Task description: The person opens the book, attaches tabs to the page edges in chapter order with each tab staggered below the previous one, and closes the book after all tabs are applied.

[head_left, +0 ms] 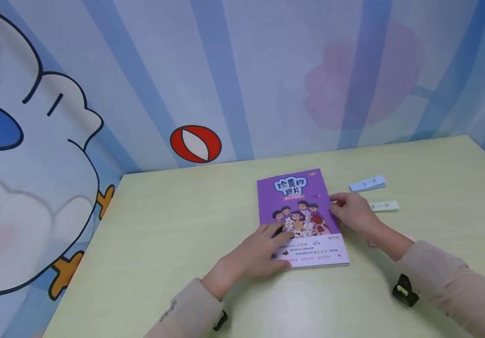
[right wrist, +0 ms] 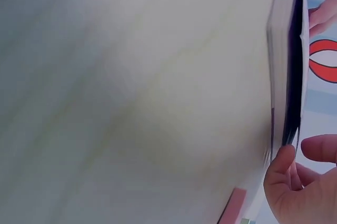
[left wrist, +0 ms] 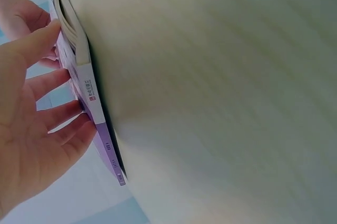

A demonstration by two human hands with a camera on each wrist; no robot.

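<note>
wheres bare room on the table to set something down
The widest bare patch of table lies left of the book and left sleeve, out to the table's left edge. Another lies on the book's near side, between that sleeve and the right sleeve. Right of the book is crowded: the right hand, blue slip and green slip lie there.

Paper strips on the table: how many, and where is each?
3: a blue strip beyond the right hand, a green strip partly behind that hand, and a pink strip partly hidden by the right arm. Others may be hidden.
</note>
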